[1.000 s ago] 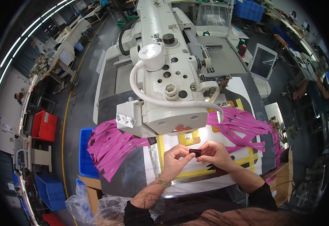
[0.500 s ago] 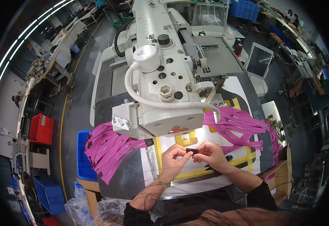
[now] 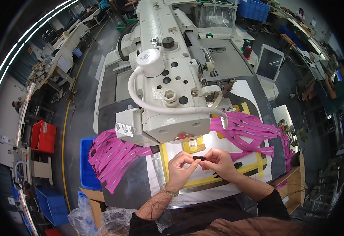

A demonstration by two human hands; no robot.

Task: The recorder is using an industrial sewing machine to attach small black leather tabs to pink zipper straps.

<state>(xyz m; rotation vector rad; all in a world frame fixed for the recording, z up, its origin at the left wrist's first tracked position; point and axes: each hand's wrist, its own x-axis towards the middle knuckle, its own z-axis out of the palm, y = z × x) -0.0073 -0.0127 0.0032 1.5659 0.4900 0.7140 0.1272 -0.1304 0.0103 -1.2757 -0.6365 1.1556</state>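
In the head view, a small dark piece (image 3: 199, 158) lay between the two hands, over the near part of a white sheet (image 3: 153, 173); the fingertips covered its ends, and its kind was hard to make out. The machine (image 3: 176, 118) hid the far part of the sheet and the inner ends of the right zips (image 3: 244, 133). The right forearm cut across a dark patch on the sheet, and both black sleeves (image 3: 274, 206) ran off the near edge.

A white cap (image 3: 150, 62) bore small dark print, too fine to read. A pale label (image 3: 124, 129) on the machine's left box carried repeated dark marks, and a red emblem (image 3: 184, 136) sat low on its near face.

The left hand (image 3: 181, 167), a bracelet (image 3: 171, 191) at its wrist, pinched the piece's left end between thumb and curled index finger. The right hand (image 3: 220, 163) met it from the right, thumb and finger closed on the other end. The left zips (image 3: 113, 155) lay left of the machine, beside a blue bin (image 3: 86, 163).
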